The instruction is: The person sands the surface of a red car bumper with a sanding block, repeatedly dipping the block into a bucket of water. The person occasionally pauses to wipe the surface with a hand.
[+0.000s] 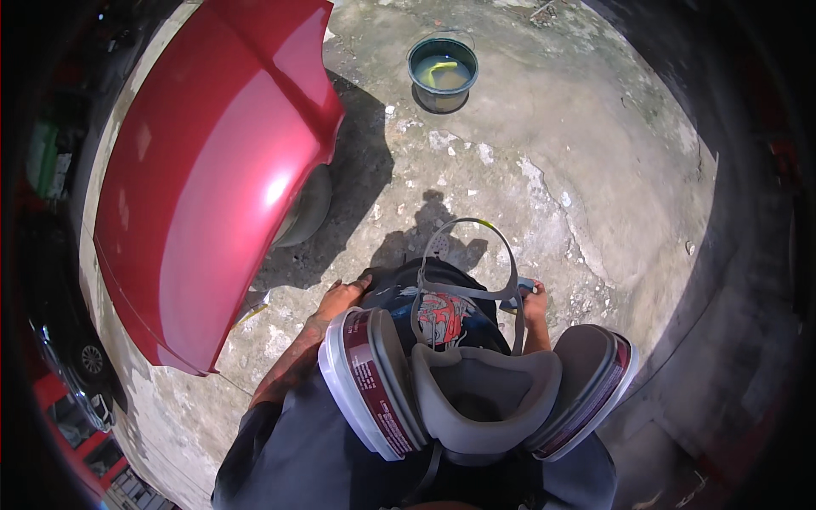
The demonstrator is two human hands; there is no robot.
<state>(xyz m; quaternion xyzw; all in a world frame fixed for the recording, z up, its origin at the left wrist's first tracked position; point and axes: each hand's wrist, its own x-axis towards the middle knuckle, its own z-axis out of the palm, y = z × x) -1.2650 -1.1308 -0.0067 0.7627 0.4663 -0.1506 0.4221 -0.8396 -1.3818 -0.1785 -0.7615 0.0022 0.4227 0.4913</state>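
Observation:
My left hand (343, 297) rests with its fingers laid out against the dark clothing at my waist, holding nothing that I can see. On the other side, my right hand (535, 304) is closed round a small blue-grey piece (525, 284), whose kind I cannot make out. A grey respirator mask (484, 442) with two round filter cartridges hangs at my chest, and its strap loop stands out over my shirt. To the left, a glossy red car hood (212, 170) is propped above the ground on a rounded support, partly hidden beneath it.
Ahead stands a dark bucket (443, 95) of cloudy water, with a yellow-green thing in it. The concrete ground (612, 144) is rough and flaking. A black car (81, 348) is at the far left. Shadows of the hood and of me fall on the ground.

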